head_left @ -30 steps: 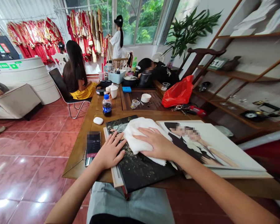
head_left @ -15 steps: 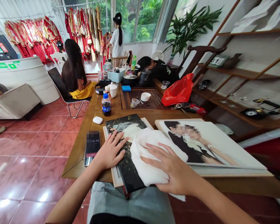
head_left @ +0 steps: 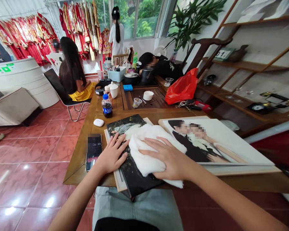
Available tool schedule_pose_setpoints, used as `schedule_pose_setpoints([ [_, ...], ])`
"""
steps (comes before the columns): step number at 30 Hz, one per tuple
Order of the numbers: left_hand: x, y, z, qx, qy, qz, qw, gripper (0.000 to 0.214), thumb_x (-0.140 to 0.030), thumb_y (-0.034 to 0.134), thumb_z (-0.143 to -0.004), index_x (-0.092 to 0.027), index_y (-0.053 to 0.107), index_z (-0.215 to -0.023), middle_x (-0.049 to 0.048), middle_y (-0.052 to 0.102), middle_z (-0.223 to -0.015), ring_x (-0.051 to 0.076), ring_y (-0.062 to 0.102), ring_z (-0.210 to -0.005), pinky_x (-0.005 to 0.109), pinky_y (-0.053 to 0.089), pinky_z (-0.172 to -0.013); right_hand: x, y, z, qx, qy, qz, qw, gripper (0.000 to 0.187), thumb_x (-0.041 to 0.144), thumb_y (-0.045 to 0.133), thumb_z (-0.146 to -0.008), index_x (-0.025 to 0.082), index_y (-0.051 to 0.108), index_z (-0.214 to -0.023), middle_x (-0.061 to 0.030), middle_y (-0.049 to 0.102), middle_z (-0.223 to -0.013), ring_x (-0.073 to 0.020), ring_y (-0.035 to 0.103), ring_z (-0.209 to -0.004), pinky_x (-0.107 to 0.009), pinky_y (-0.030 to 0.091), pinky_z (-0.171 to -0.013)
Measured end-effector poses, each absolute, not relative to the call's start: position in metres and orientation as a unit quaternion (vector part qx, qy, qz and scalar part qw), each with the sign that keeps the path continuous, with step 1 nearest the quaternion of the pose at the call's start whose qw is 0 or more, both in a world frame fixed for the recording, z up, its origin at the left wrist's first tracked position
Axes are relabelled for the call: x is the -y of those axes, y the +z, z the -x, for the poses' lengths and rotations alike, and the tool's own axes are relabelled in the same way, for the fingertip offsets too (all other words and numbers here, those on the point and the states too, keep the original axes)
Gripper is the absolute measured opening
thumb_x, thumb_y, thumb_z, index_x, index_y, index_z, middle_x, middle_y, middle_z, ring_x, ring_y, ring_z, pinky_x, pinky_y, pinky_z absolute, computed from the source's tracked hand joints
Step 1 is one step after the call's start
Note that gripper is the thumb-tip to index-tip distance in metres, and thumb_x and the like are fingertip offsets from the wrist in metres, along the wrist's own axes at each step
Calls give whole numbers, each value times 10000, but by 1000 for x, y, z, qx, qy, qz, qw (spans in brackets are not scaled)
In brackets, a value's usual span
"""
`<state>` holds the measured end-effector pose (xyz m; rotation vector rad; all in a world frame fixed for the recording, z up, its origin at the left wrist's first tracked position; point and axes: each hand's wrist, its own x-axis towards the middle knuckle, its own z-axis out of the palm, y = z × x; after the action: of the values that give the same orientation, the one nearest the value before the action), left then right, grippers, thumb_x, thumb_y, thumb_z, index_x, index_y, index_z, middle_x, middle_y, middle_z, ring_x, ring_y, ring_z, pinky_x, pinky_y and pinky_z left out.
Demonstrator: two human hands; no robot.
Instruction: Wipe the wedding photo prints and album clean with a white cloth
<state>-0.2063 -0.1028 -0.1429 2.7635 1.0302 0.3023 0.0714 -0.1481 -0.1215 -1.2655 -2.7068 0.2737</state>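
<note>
My left hand point(head_left: 113, 157) lies flat with its fingers spread on the left side of a dark photo panel point(head_left: 139, 183), which shows a figure in pale clothing. A crumpled white cloth point(head_left: 144, 160) rests on the panel's right part and hides the picture there. My right hand point(head_left: 167, 157) is bent over this cloth, fingers apart and pressing it down. Beneath the dark panel a pale-edged board point(head_left: 119, 181) sticks out. To the right lies a large photo album point(head_left: 240, 138) with a picture of people on it; the cloth's edge meets its left side.
Left of the panel are a phone point(head_left: 93, 152), a white earbud case point(head_left: 98, 122) and a blue-capped bottle point(head_left: 107, 106). Farther back stand a white bowl point(head_left: 148, 95) and a red plastic bag point(head_left: 181, 88). A person leans on the table's far end; others are beyond.
My right hand has slid the cloth leftward and away from me, uncovering more of the panel's near edge. My left hand stays on the panel. The view has shifted slightly.
</note>
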Motion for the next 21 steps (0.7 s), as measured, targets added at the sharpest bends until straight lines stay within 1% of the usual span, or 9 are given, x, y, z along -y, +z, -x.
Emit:
schedule_pose_setpoints([
  [3, 102, -143, 206, -343, 102, -930, 86, 526, -365, 357, -1058, -187, 360, -1553, 114, 244, -1658, 343, 65, -1555, 595, 173, -1235, 120, -124, -73, 885, 69, 452, 84, 726, 432, 731, -739, 249, 571, -1423, -223, 427, -1546, -405, 393, -1420, -659, 268, -1114],
  [7, 102, -143, 206, -343, 106, -929, 87, 537, -365, 347, -1061, -214, 313, -1576, 97, 234, -1663, 337, 55, -1557, 598, 167, -1234, 76, -127, -71, 871, 44, 477, 108, 712, 499, 686, -804, 265, 528, -1458, -189, 453, -1536, -380, 412, -1408, -609, 317, -1106],
  [9, 101, -144, 206, -342, 114, -929, 91, 544, -369, 342, -1064, -244, 277, -1589, 81, 222, -1668, 329, 48, -1559, 602, 163, -1233, 56, -127, -68, 867, 40, 483, 115, 694, 524, 659, -831, 272, 520, -1463, -171, 447, -1544, -377, 412, -1404, -599, 323, -1104],
  [12, 101, -145, 206, -341, 114, -928, 97, 551, -376, 339, -1064, -252, 259, -1594, 76, 210, -1673, 324, 37, -1560, 597, 161, -1234, 33, -128, -63, 861, 38, 492, 125, 673, 550, 613, -866, 262, 512, -1467, -163, 451, -1538, -388, 434, -1374, -597, 337, -1088],
  [17, 101, -144, 206, -347, 106, -927, 95, 548, -385, 340, -1063, -246, 275, -1589, 75, 209, -1673, 323, 39, -1560, 586, 153, -1240, 22, -128, -58, 853, 39, 504, 134, 680, 616, 545, -896, 257, 502, -1472, -170, 457, -1527, -403, 450, -1345, -620, 343, -1062],
  [21, 102, -145, 205, -349, 109, -926, 88, 553, -379, 348, -1062, -233, 273, -1590, 84, 215, -1670, 323, 52, -1559, 579, 163, -1240, 34, -129, -59, 853, 35, 503, 132, 667, 596, 545, -901, 255, 501, -1473, -176, 453, -1528, -408, 432, -1360, -634, 334, -1057],
])
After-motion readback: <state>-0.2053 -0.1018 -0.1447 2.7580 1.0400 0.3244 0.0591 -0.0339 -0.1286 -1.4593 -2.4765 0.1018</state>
